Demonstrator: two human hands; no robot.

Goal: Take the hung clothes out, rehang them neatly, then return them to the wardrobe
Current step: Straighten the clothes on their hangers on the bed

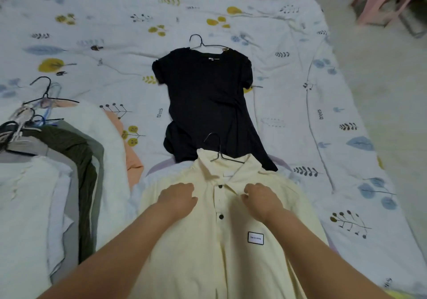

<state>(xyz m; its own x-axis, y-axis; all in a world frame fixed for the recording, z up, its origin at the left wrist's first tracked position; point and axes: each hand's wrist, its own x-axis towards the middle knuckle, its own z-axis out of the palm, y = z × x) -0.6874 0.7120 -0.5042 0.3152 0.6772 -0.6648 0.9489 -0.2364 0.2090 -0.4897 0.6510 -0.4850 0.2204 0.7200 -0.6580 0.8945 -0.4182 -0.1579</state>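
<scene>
Head view, near to far. Left hand (pixel 179 198) and right hand (pixel 262 200) rest on the chest of a cream shirt (pixel 208 241) lying front-up on the bed (pixel 323 137). The fingers of both hands are curled tight, each pinching the shirt's fabric on either side of the button placket; the dark buttons lie between the two sets of fingers. Just beyond the fingers, a wire hanger (pixel 219 153) sits in the shirt's collar, hook pointing away. Left of the left fingers lies a pile of garments (pixel 57 171) on hangers. Farther beyond the fingers, a black T-shirt (pixel 208 104) lies flat on a second hanger (pixel 205 43), its hem touching the shirt's collar.
</scene>
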